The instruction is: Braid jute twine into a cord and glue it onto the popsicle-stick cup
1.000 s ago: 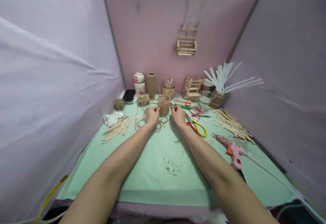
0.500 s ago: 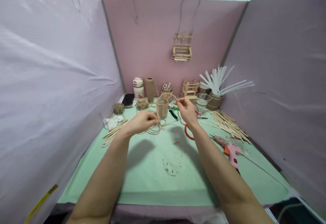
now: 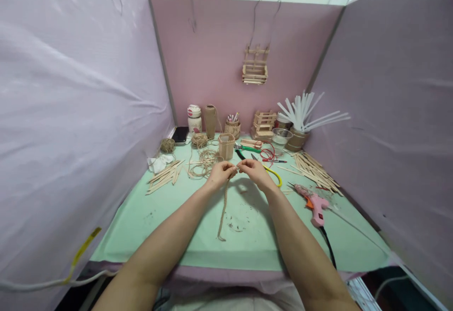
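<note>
Left hand (image 3: 222, 173) is pinching the tan cord (image 3: 223, 209); judged risk: a loose pinch could be letting it slip or its strands fray. Cord is trailing from that hand toward the bench's (image 3: 240, 256) near edge, looking ropelike, hooking sideways at its tip. Right hand (image 3: 254, 172) is holding its fingertips together just beside; cannot tell on what.

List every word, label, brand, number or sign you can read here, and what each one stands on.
No readable text anywhere in this view.
White bottle with reddish markings: markings too small and blurred to read.
Pink plastic glue gun: dark red patch on its handle, any lettering too small to read.
Black rectangular phone-like device: no text readable on its dark face.
</note>
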`<act>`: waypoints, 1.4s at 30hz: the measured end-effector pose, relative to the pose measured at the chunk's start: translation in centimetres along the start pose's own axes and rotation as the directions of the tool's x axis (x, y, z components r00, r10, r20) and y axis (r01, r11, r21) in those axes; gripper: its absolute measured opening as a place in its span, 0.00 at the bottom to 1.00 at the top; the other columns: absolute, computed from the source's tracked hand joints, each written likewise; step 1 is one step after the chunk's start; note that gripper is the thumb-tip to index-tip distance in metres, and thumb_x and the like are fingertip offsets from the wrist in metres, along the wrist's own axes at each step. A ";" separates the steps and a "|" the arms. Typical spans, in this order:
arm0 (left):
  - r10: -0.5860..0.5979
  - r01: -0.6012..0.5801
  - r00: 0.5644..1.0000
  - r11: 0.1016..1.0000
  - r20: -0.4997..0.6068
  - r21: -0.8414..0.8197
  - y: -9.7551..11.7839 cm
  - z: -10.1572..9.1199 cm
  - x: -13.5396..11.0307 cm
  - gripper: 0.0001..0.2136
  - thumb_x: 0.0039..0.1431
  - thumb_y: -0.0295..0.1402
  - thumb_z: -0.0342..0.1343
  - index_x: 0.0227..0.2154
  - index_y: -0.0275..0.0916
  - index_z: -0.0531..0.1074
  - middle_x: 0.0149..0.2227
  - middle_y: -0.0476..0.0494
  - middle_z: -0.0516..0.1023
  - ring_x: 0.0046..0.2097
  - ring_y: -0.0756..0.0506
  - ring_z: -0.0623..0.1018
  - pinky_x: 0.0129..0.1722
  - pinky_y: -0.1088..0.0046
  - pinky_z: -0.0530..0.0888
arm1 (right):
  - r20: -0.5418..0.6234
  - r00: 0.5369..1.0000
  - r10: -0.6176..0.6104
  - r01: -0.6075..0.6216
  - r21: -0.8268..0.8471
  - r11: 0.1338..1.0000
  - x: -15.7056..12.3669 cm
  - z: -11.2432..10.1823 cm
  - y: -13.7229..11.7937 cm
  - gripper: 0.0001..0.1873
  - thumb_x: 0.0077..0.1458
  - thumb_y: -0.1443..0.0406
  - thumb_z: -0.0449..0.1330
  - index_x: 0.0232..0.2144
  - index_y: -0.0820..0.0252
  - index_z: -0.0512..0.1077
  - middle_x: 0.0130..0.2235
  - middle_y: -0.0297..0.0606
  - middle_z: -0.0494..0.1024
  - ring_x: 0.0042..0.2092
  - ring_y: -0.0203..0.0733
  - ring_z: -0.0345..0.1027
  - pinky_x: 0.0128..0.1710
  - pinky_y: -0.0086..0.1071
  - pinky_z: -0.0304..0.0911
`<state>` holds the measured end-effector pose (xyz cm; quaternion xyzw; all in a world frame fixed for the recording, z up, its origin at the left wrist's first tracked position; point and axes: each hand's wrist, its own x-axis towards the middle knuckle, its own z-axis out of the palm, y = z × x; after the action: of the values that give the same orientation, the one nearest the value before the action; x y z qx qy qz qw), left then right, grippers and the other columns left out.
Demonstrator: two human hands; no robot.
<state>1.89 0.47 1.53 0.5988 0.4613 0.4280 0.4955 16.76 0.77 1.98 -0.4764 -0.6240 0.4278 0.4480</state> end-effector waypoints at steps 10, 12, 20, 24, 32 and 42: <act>-0.102 0.095 0.995 0.917 0.003 -0.388 -0.9 0.6 -1.4 0.12 0.44 0.37 0.62 0.30 0.34 0.72 0.26 0.47 0.73 0.27 0.53 0.71 0.30 0.76 0.67 | -0.048 0.996 -0.073 0.078 0.126 0.989 -0.2 0.2 0.2 0.14 0.48 0.57 0.57 0.33 0.62 0.72 0.29 0.36 0.75 0.34 0.37 0.69 0.40 0.34 0.63; -0.085 0.082 0.996 0.904 0.011 -0.419 -1.0 0.5 -1.4 0.13 0.44 0.36 0.62 0.31 0.35 0.72 0.26 0.48 0.72 0.26 0.54 0.70 0.28 0.77 0.66 | -0.046 0.996 -0.082 0.088 0.146 0.985 -0.2 0.0 0.3 0.15 0.48 0.57 0.57 0.36 0.60 0.71 0.30 0.36 0.75 0.35 0.38 0.69 0.41 0.34 0.63; -0.029 0.040 0.999 0.892 0.031 -0.451 -1.3 0.9 -1.1 0.10 0.43 0.33 0.62 0.27 0.34 0.70 0.27 0.47 0.72 0.24 0.56 0.68 0.24 0.80 0.62 | -0.089 0.980 -0.177 0.185 0.080 0.980 0.4 -0.2 1.3 0.10 0.44 0.60 0.61 0.31 0.58 0.72 0.32 0.37 0.76 0.35 0.40 0.69 0.39 0.35 0.64; 0.016 -0.019 1.000 0.913 -0.013 -0.408 -1.4 1.0 -1.0 0.11 0.44 0.36 0.61 0.28 0.34 0.71 0.24 0.49 0.71 0.21 0.57 0.62 0.21 0.80 0.55 | -0.107 0.967 -0.232 0.232 -0.014 0.973 0.6 -0.2 1.5 0.10 0.45 0.60 0.60 0.31 0.59 0.72 0.32 0.38 0.76 0.35 0.41 0.70 0.39 0.36 0.64; 0.025 -0.041 0.998 0.949 -0.056 -0.312 -1.4 0.9 -1.0 0.15 0.43 0.43 0.61 0.25 0.33 0.72 0.22 0.50 0.69 0.21 0.56 0.58 0.21 0.77 0.52 | -0.127 0.942 -0.312 0.293 -0.143 0.945 0.3 0.1 1.3 0.10 0.48 0.60 0.58 0.32 0.60 0.73 0.35 0.39 0.77 0.38 0.42 0.70 0.42 0.36 0.63; 0.064 -0.088 0.986 0.984 -0.154 -0.155 -1.2 0.7 -1.2 0.13 0.45 0.40 0.59 0.26 0.34 0.76 0.22 0.48 0.73 0.21 0.54 0.60 0.22 0.76 0.57 | -0.126 0.938 -0.324 0.305 -0.150 0.941 0.3 0.4 1.5 0.10 0.49 0.61 0.57 0.34 0.59 0.71 0.34 0.39 0.76 0.38 0.42 0.70 0.41 0.36 0.63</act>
<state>2.15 -0.70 0.16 0.5406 0.4375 0.5259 0.4897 16.66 1.29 0.50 -0.4288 -0.6833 0.2728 0.5242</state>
